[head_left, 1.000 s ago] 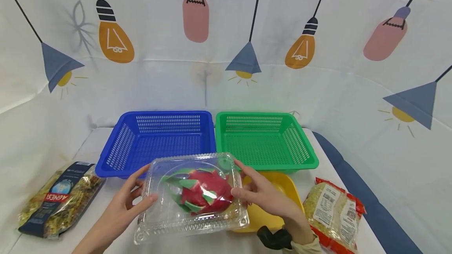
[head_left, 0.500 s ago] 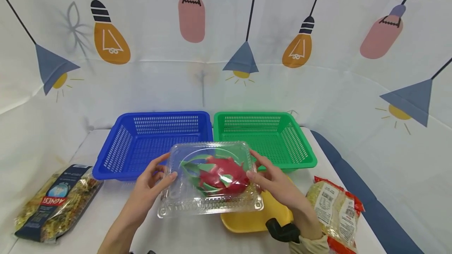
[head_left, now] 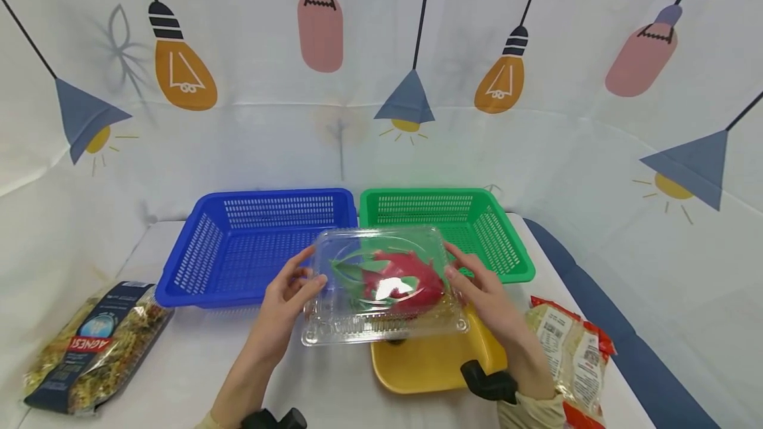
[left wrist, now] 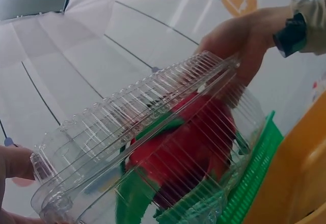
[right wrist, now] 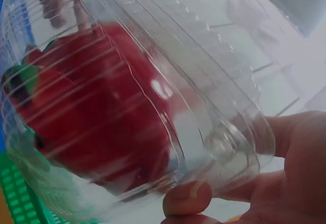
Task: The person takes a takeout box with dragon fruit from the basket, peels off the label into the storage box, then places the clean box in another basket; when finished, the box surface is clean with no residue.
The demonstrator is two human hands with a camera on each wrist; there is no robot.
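A clear plastic clamshell container [head_left: 346, 303] with its lid down is held up over the table between both hands. Inside lies a red dragon fruit [head_left: 405, 283] with green scales, also plain through the ribbed wall in the left wrist view. My left hand [head_left: 289, 303] grips the container's left side, thumb on top and fingers underneath. At the right side my right hand [head_left: 485, 293] pinches the edge the same way, and the right wrist view shows its thumb [right wrist: 188, 198] on the plastic. The container overlaps the green basket [head_left: 512, 257] and the yellow tray [head_left: 417, 376] in the head view.
A blue basket [head_left: 208, 290] stands at the back left beside the green one. On the left lies a bag of Agnesi pasta [head_left: 98, 346]. A red-edged bag of pale grains [head_left: 572, 356] lies at the right, near the table's edge.
Both hands have carried the container with the dragon fruit to the right and farther from me, uncovering more of the yellow tray's front. The grip on both sides stays the same.
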